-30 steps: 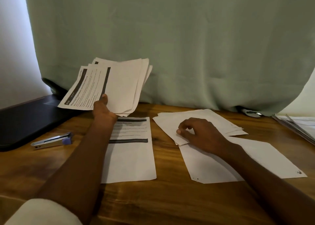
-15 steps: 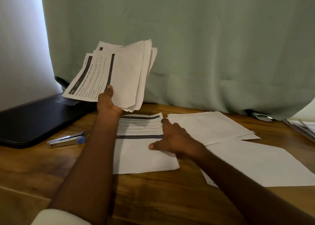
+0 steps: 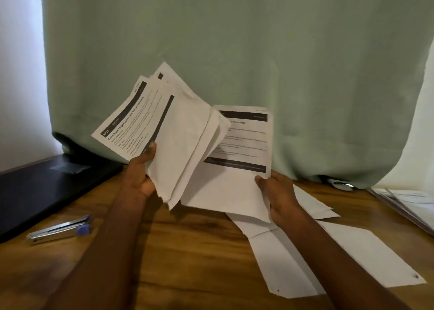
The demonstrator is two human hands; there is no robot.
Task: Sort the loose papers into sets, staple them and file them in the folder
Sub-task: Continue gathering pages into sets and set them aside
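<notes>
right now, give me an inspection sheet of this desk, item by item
surface: wooden desk, bare grain showing at the front.
job's things: fanned stack held up at left; single sheet lifted off the desk beside it; more sheets lying face down at right; stapler lying at left, untouched.
clutter: dark flat object at far left; another paper pile at the right edge.
grippers: left hand grips the stack, thumb on top; right hand pinches the sheet's lower right edge.
cables: nothing seen.
surroundings: green curtain behind the desk, white wall at both sides.
</notes>
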